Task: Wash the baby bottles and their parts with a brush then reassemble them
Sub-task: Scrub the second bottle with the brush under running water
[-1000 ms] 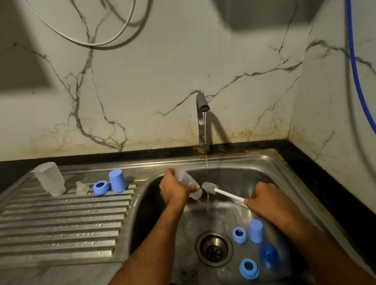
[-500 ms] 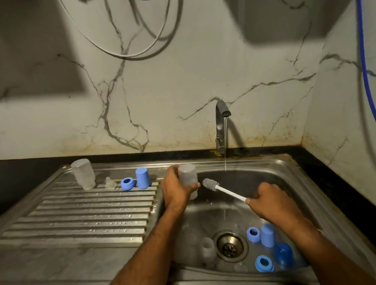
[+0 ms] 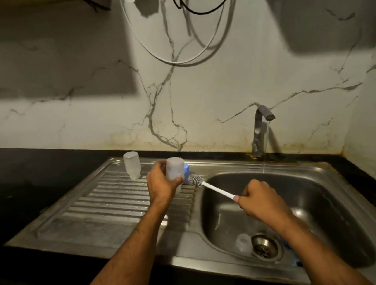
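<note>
Frosted plastic marks the bottle (image 3: 174,172) held upside down in the left hand (image 3: 161,185), whose fingers and thumb curl round its lower part; it hangs above the ribbed drainboard (image 3: 100,207), near the edge of the basin (image 3: 313,209); a blue part (image 3: 186,170) shows just behind it, mostly hidden. Further back on the drainboard a second bottle (image 3: 132,165) stands inverted, well apart from the hand. The right hand (image 3: 260,201) is fisted round the white handle of the brush (image 3: 214,189), over the basin; the grey bristle head points up and left and lies just beside the held bottle's lower end, though whether they touch cannot be told. A thin stream of water falls from the tap (image 3: 261,128) at the back rim. Down in the basin a clear part (image 3: 243,244) sits beside the drain (image 3: 265,246); a sliver of blue (image 3: 287,245) shows past the right forearm.
</note>
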The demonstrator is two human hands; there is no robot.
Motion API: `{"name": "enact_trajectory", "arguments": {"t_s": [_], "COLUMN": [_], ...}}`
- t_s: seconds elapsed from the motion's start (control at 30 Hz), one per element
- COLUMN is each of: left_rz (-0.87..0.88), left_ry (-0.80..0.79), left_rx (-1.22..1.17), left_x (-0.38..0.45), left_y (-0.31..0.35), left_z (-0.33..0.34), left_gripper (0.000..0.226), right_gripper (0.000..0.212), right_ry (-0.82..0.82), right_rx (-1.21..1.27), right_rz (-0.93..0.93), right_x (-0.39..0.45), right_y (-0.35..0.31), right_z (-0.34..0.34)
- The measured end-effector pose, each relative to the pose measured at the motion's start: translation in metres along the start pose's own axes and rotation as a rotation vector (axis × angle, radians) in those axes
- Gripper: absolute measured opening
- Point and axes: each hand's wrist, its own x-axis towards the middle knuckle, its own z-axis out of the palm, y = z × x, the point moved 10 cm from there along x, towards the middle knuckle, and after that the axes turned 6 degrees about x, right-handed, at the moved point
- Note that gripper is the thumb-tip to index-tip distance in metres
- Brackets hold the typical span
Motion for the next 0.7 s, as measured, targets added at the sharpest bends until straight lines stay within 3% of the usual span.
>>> {"name": "enact_trajectory", "arguments": {"t_s": [0.37, 0.7], "left_rz": [-0.156, -0.191], "left_ry": [0.131, 0.121], "left_rx": [0.025, 0.012], "left_x": [0.034, 0.061], "left_y": [-0.075, -0.109], "left_z": [-0.097, -0.124], "left_gripper": [0.066, 0.063], "right_gripper": [0.026, 0.031], "right_ry": [-0.082, -0.088], "right_rx": [0.059, 0.065], "right_rz": [-0.130, -0.155], "right_x": [0.008, 0.022], "right_y": [-0.099, -0.131], "right_z": [0.067, 0.098]}}
